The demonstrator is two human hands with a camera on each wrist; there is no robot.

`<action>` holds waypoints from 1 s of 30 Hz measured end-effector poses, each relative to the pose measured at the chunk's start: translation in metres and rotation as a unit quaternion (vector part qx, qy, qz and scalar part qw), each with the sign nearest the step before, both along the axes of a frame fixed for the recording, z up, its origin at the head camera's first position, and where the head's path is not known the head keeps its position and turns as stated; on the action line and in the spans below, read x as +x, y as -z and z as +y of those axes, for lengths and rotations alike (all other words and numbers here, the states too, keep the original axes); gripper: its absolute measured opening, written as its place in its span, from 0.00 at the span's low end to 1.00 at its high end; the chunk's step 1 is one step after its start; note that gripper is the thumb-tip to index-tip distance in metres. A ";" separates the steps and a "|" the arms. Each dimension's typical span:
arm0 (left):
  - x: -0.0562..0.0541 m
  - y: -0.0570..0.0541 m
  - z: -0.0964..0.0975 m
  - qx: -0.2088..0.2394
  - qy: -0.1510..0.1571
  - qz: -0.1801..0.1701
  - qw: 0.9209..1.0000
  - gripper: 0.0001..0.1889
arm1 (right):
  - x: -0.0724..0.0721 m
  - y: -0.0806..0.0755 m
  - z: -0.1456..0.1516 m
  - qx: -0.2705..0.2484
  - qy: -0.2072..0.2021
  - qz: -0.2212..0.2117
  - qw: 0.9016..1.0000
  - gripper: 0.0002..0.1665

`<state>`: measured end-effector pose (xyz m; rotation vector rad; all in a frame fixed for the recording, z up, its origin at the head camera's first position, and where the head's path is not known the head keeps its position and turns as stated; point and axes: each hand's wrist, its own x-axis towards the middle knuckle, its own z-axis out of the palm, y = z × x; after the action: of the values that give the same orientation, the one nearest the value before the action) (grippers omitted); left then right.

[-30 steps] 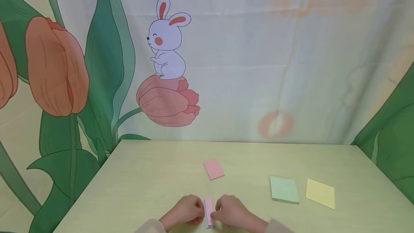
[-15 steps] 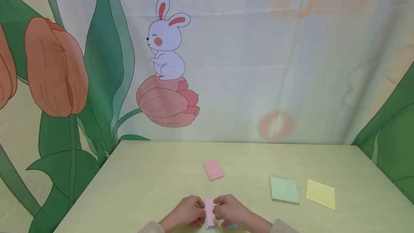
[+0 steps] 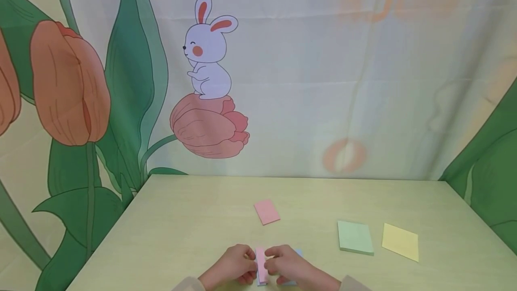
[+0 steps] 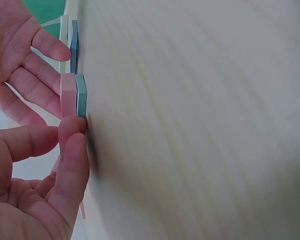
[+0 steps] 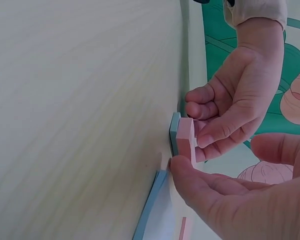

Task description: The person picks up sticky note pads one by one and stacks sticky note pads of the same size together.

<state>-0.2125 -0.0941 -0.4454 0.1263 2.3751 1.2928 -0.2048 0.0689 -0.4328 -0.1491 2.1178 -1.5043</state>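
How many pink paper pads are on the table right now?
2: a narrow pink paper pad atop a narrow blue paper pad, between the left hand and right hand; a wider pink rectangular pad lying beyond them. The hands may hide more.

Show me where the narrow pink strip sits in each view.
Head: the narrow pink strip is at bottom centre, between the left hand and the right hand.
Left wrist: the narrow pink strip is left of centre, in the upper half.
Right wrist: the narrow pink strip is right of centre, near mid-height.
Shared landmark: the blue strip directly against it.
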 end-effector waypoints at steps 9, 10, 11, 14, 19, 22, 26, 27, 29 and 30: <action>0.001 0.001 0.000 0.006 0.005 0.004 1.000 0.06 | 0.003 0.001 0.000 -0.014 0.002 -0.007 1.000 0.25; 0.000 0.001 0.000 0.006 0.005 0.004 1.000 0.06 | 0.003 0.001 0.000 -0.015 0.001 -0.007 1.000 0.25; 0.000 0.001 -0.001 0.007 0.005 0.004 1.000 0.06 | 0.004 0.000 0.000 -0.016 0.002 -0.008 1.000 0.25; 0.000 0.001 -0.001 0.006 0.004 0.005 1.000 0.06 | 0.005 0.000 0.000 -0.023 0.005 -0.012 1.000 0.25; 0.002 0.002 0.000 0.002 0.002 0.012 1.000 0.06 | 0.005 0.001 0.000 -0.041 0.015 -0.030 0.999 0.24; 0.003 0.002 0.000 0.002 0.002 0.012 1.000 0.07 | 0.005 0.003 0.001 -0.053 0.018 -0.038 0.998 0.23; 0.004 0.001 -0.001 0.007 0.005 0.009 1.000 0.09 | 0.005 0.004 0.002 -0.062 0.018 -0.046 0.997 0.22; 0.005 0.001 -0.002 0.007 0.007 0.008 1.000 0.09 | 0.006 0.004 0.002 -0.062 0.018 -0.049 0.997 0.22; 0.006 0.000 -0.002 0.006 0.010 0.004 1.000 0.10 | 0.006 0.003 0.002 -0.063 0.018 -0.053 0.996 0.21; 0.006 0.000 -0.002 0.006 0.012 0.000 1.000 0.11 | 0.006 0.003 0.002 -0.063 0.018 -0.054 0.996 0.21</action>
<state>-0.2063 -0.0965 -0.4456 0.1572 2.3586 1.2966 -0.1989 0.0711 -0.4360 -0.0745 1.9513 -1.6305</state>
